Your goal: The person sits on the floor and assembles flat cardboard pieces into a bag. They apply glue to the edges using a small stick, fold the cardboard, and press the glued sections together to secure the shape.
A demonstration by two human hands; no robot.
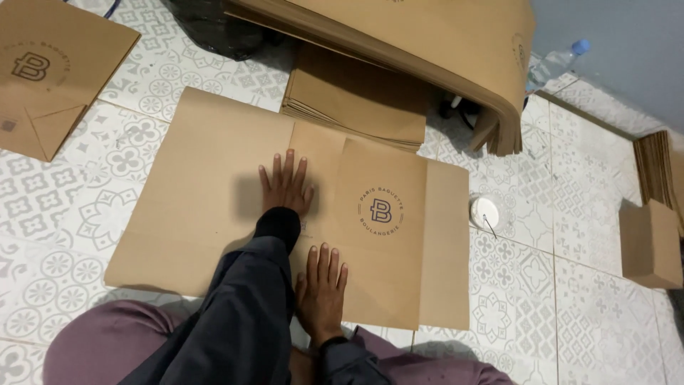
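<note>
A large flat sheet of brown kraft paper (pixel 206 178) lies on the tiled floor, partly folded into a bag shape with a round printed logo (pixel 381 210) on its right panel. My left hand (pixel 285 187) rests flat, fingers spread, on the middle of the sheet along a vertical fold. My right hand (pixel 320 292) presses flat on the sheet's near edge, just below and to the right of the left hand. Neither hand holds anything. Both arms wear dark sleeves.
A thick stack of brown sheets (pixel 427 43) curves over at the top, with a smaller folded pile (pixel 356 100) beneath it. A finished brown bag (pixel 43 71) lies top left. A small white round tub (pixel 486 212) sits right of the sheet. Brown boxes (pixel 650 242) stand far right, a plastic bottle (pixel 559 60) behind.
</note>
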